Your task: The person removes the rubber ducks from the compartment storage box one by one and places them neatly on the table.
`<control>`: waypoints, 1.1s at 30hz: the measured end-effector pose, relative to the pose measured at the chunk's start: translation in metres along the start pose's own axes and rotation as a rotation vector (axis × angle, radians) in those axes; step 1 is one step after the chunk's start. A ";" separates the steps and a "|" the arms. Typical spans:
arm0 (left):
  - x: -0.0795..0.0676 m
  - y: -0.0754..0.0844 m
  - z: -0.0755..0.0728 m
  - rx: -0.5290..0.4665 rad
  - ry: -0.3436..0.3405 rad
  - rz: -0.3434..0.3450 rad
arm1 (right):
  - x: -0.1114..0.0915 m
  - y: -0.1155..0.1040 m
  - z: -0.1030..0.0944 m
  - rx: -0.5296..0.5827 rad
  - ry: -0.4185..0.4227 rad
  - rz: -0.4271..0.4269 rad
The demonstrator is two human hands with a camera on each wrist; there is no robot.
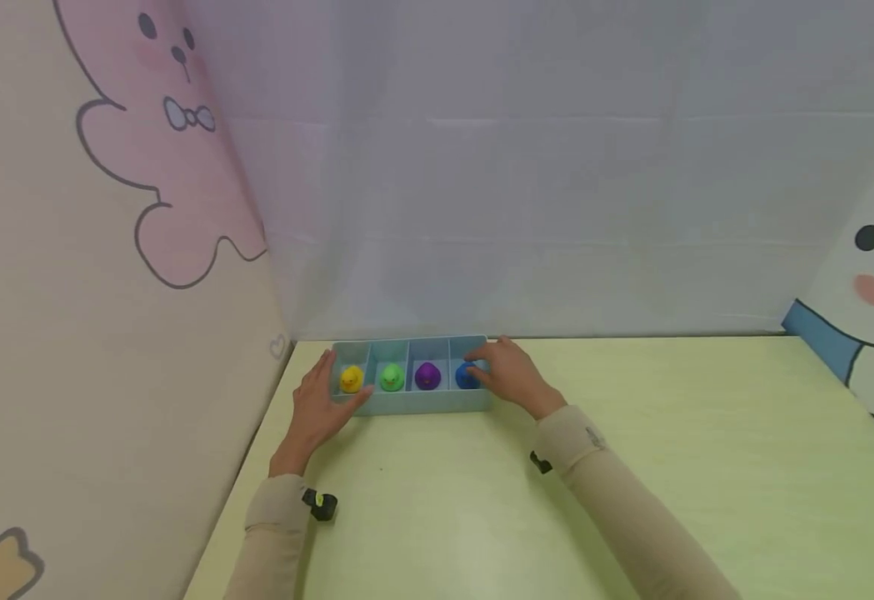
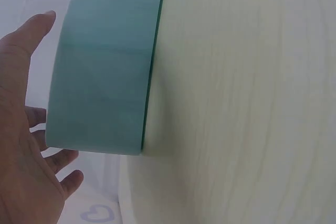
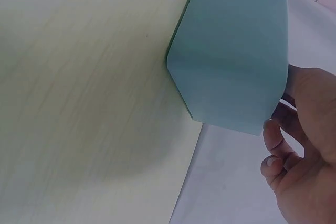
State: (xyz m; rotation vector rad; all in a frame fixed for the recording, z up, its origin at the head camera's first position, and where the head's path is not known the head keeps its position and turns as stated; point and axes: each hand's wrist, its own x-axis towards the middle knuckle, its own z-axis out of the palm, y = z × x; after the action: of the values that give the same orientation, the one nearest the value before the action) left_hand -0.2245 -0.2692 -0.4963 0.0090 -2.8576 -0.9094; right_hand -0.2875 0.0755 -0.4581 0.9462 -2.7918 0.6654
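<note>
Tray (image 1: 414,404), pale teal plastic, long and narrow, divided into four compartments in a row; stands on the yellow-green tabletop (image 1: 631,467) at its far edge, close to the back wall and near the left corner.

Contents, one per compartment, left to right: yellow duck (image 1: 351,379), green duck (image 1: 392,377), purple duck (image 1: 427,376), blue duck (image 1: 466,376), the last partly hidden by fingers. The dividers keep each toy upright and apart from its neighbour.

Left hand (image 1: 320,408): placed against the tray's left end, fingers straight and spread along the end wall, thumb near the front corner; the left wrist view shows the open palm (image 2: 21,145) flat beside the tray's side (image 2: 105,61), pressing rather than gripping.

Right hand (image 1: 507,375): placed at the tray's right end, fingers curled over the rim above the blue duck's compartment; the right wrist view shows them hooked round the end wall (image 3: 236,61). One hand at each end would steady a long tray evenly.

Surroundings: translucent white curtain (image 1: 556,167) behind; cartoon wall panels left and right; beige sleeves.
</note>
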 end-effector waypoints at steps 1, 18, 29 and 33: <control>0.001 -0.002 0.001 -0.007 -0.006 -0.009 | 0.002 0.002 0.002 -0.004 -0.016 0.010; 0.007 -0.018 0.009 -0.023 -0.089 -0.128 | 0.012 0.002 0.004 -0.065 -0.130 0.063; 0.005 -0.015 0.007 -0.011 -0.086 -0.118 | 0.009 0.000 0.004 -0.077 -0.100 0.042; 0.004 -0.016 0.007 -0.016 -0.087 -0.120 | 0.007 -0.001 0.004 -0.081 -0.089 0.033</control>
State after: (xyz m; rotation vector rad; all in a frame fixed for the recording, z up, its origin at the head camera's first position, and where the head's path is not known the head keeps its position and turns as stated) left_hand -0.2300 -0.2788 -0.5105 0.1444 -2.9577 -0.9780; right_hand -0.2925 0.0694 -0.4597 0.9383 -2.8934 0.5222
